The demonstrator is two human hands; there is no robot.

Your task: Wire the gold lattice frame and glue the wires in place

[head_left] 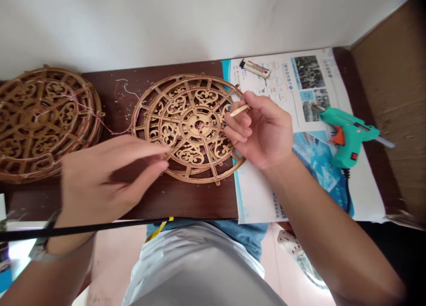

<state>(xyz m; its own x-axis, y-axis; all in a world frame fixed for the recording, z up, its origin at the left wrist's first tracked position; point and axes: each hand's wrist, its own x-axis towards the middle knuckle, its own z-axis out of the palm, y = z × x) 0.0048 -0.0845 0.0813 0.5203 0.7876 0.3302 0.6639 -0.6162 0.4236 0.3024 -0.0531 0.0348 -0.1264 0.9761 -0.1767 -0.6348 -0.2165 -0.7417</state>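
Observation:
My right hand is closed around a thin pale stick, held over the right rim of a round gold-brown openwork disc. Scrollwork and spokes fill the disc, and thin red and white wires run along its rings and to its centre. At the disc's lower left edge is my left hand, slightly blurred, with thumb and forefinger brought together in a pinch. What lies between those fingertips, if anything, is too small to make out. Under the disc, part of another ring shows.
A stack of similar wired discs stands at the left, joined by wires to the nearer disc. On a printed paper sheet at the right lie a white lighter and a green glue gun. A black strap crosses the lower left.

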